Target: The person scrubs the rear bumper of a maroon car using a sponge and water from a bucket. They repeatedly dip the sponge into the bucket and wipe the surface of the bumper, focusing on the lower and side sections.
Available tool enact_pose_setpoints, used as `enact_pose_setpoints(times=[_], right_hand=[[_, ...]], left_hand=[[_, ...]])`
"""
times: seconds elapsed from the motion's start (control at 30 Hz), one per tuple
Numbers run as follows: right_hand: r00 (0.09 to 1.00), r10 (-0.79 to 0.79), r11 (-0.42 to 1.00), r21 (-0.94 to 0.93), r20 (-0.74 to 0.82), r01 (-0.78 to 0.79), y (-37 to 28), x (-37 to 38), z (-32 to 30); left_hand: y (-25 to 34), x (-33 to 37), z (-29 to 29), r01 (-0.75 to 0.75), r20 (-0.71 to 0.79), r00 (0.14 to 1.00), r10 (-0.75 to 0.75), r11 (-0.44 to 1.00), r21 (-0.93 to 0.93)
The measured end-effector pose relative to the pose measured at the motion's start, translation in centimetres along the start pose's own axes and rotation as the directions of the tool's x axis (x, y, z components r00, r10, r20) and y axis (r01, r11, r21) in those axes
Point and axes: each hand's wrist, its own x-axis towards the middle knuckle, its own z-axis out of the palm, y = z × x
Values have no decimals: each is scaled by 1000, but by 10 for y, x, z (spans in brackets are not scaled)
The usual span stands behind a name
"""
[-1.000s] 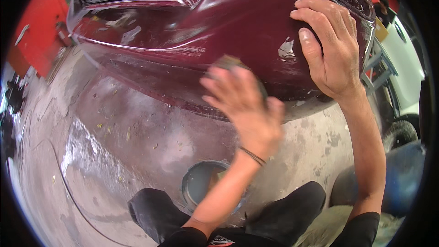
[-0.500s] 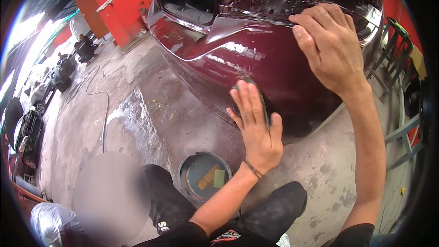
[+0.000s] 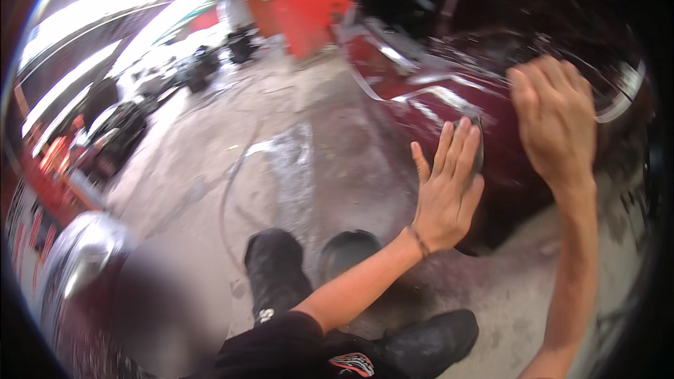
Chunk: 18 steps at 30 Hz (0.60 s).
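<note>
A glossy dark red car body panel (image 3: 502,109) fills the upper right, slanting down toward me. My left hand (image 3: 447,193) lies against it, fingers stretched and the little finger spread. Beneath that hand a dark flat pad (image 3: 479,144) shows along the fingers, pressed to the panel; most of it is hidden. My right hand (image 3: 554,116) is higher and further right, its fingers bent over the panel's upper edge by the dark opening. The fingertips there are partly out of sight.
A round bucket (image 3: 349,251) stands on the concrete floor (image 3: 337,168) between my legs, partly behind my left forearm. A hose (image 3: 226,203) curves across the floor. A red cabinet (image 3: 302,3) stands at the back; a blurred shiny rounded object (image 3: 91,253) is at lower left.
My view has swung left, shifting the car and both hands rightward in the picture. My left hand stays on the pad against the panel; my right hand stays at the upper edge.
</note>
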Motion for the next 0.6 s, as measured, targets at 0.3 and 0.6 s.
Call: enact_pose_setpoints(times=[0.3, 0.6], right_hand=[[997, -26, 1000, -6, 66, 26, -13, 0, 12], [979, 80, 995, -72, 187, -68, -21, -1, 15]], left_hand=[[14, 22, 3, 206, -50, 978, -203, 977, 57], [-139, 14, -34, 436, -62, 890, -452, 882, -178]])
